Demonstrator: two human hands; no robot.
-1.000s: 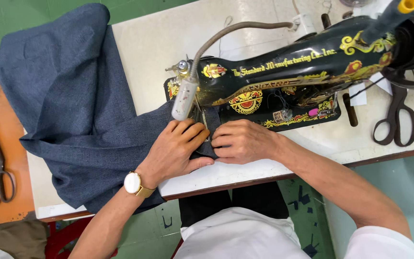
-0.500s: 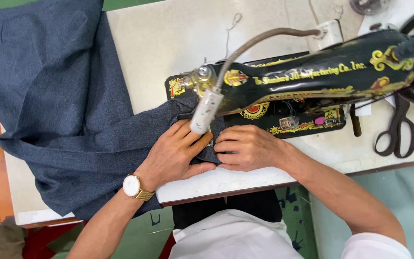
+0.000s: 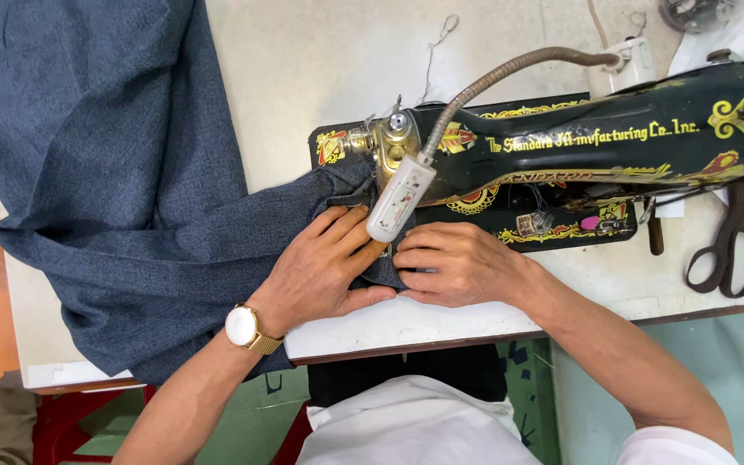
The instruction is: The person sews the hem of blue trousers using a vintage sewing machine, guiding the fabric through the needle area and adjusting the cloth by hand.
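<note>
Shift since half a second ago: my view sits closer over the work and further right, so the sewing machine [image 3: 561, 164] fills more of the picture; both my hands rest at the same spot by the needle end, barely changed.
Desk: pale desk [image 3: 320, 77] carries the machine, the cloth and a pair of dark scissors [image 3: 725, 250] off to my right.
Cloth: blue-grey cloth [image 3: 105, 172] lies in a big heap on my left, draping over the near desk edge; one narrow end runs in under the needle end of the machine.
Machine: black with gold ornament, a small white lamp [image 3: 398, 200] on a bendy neck hanging over my fingers.
Left hand [image 3: 325, 271]: flat on the cloth, fingers spread and pressing it down, nothing pinched; a watch sits on the wrist.
Right hand [image 3: 458, 263]: grip loosely curled, fingertips pressing the cloth edge just beside the left hand.
Progress: I judge the seam mid-way; most cloth lies left of the needle, and I cannot see any finished stitching.
</note>
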